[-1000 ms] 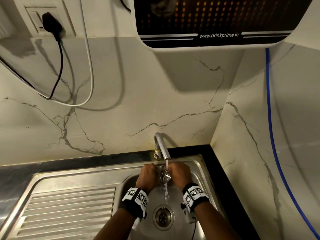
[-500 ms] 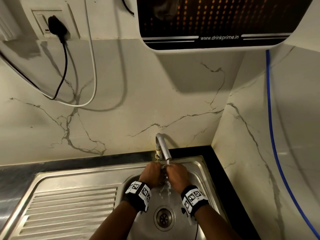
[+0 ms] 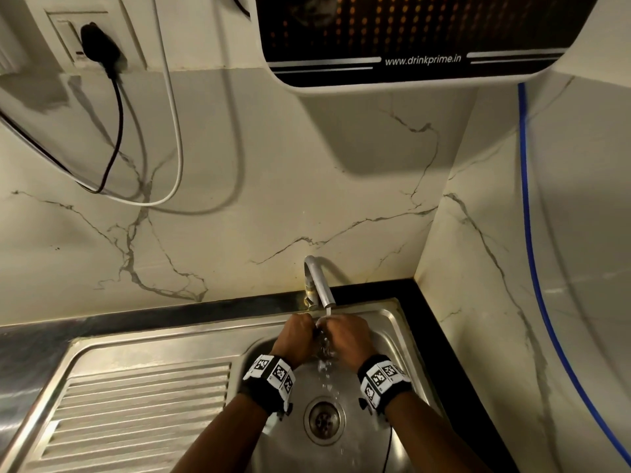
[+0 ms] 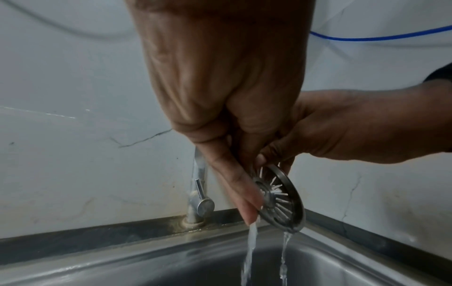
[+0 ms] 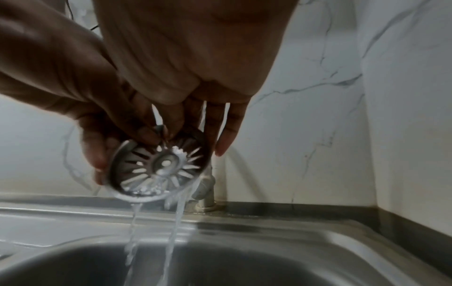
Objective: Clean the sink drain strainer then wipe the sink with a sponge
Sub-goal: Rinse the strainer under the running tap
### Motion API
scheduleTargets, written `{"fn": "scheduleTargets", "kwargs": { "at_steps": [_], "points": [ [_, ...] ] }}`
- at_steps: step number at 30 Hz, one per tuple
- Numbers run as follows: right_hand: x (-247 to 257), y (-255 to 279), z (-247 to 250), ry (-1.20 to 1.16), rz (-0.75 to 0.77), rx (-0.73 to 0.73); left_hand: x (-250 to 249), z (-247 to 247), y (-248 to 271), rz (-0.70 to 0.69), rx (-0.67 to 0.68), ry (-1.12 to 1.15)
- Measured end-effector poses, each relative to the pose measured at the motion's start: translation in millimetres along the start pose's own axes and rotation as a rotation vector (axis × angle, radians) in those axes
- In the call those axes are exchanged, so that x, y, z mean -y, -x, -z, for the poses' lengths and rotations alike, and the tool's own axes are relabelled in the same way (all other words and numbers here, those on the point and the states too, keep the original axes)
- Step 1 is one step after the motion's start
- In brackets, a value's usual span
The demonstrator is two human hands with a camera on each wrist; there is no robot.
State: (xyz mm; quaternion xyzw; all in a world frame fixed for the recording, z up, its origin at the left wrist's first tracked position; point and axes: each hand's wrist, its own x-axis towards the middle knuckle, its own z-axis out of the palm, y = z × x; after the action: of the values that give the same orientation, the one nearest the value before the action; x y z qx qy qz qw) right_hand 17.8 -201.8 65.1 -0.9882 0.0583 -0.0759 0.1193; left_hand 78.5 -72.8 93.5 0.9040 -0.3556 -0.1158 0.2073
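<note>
strainer (image 5: 159, 166) rinse under tap (image 3: 319, 285), sink (image 3: 392, 322) at 6 o'clock
both hands, left hand (image 3: 295, 337) and right hand (image 3: 345, 337), pinch strainer rim with curled fingers (image 4: 234, 185); strainer on edge, water (image 5: 171, 232) running through into basin.

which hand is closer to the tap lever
Left. The left hand holds the strainer just beside the tap lever; the right hand grips the strainer's far side.
</note>
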Motion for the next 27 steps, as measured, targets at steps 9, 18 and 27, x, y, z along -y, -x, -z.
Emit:
{"fn": "scheduleTargets", "kwargs": {
  "at_steps": [9,18,27],
  "points": [
    [-15.5,9.7,-5.2,-0.101,-0.251,0.011,4.4,-12.2,7.2,0.099,-0.025,0.023],
    [4.3,1.8,-4.0,0.025,-0.019,0.061,13.8,-6.6,10.6,0.034,-0.005,0.069],
    [-11.8,2.0,-3.7,-0.062,-0.228,0.070,-1.2,-15.0,8.1,0.189,-0.065,0.134]
  ]
}}
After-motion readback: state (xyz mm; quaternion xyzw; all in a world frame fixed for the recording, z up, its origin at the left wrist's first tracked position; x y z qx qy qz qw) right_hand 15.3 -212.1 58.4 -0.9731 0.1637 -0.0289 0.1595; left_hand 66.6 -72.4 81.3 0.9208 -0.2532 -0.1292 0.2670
